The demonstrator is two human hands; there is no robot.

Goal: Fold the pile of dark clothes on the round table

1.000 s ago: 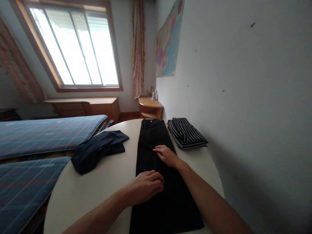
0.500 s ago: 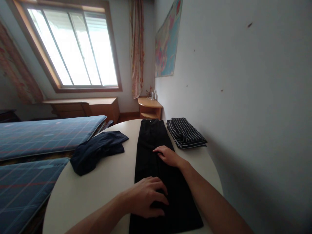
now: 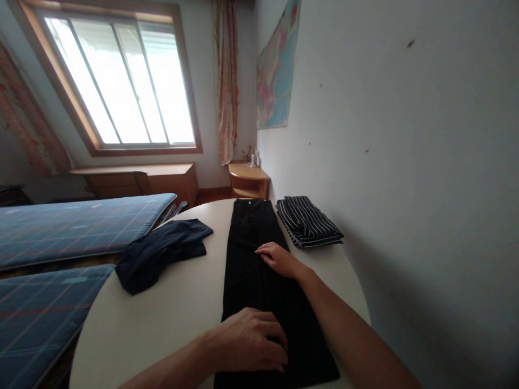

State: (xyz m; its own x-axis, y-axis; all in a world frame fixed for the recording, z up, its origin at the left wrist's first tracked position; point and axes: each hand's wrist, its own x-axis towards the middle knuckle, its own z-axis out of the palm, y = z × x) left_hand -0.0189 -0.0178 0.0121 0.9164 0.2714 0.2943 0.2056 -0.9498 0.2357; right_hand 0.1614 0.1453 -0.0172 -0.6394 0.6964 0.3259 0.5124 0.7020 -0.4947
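Black trousers (image 3: 247, 270) lie lengthwise on a round white table (image 3: 162, 335), waistband at the far end and legs toward me. My right hand (image 3: 278, 259) rests on the middle of the trousers, fingers stretched out and holding nothing. Nearer to me, my left hand (image 3: 253, 340) is over the lower legs, its fingers bent down toward the cloth with gaps between them. Its fingertips seem to touch the fabric, though I see no cloth gripped. Right of the waistband is a folded black-and-white striped garment (image 3: 310, 219). A dark navy garment (image 3: 162, 251) lies crumpled at the table's left.
Blue plaid mattresses (image 3: 81, 227) stand left of the table. A white wall (image 3: 425, 189) runs along the right side. Beyond the table are a small wooden corner shelf (image 3: 249, 172), a desk (image 3: 170, 175) and a window (image 3: 121, 81).
My left hand has moved slightly toward me and to the right over the trousers, its fingers drawn closer together. My right hand stays in place.
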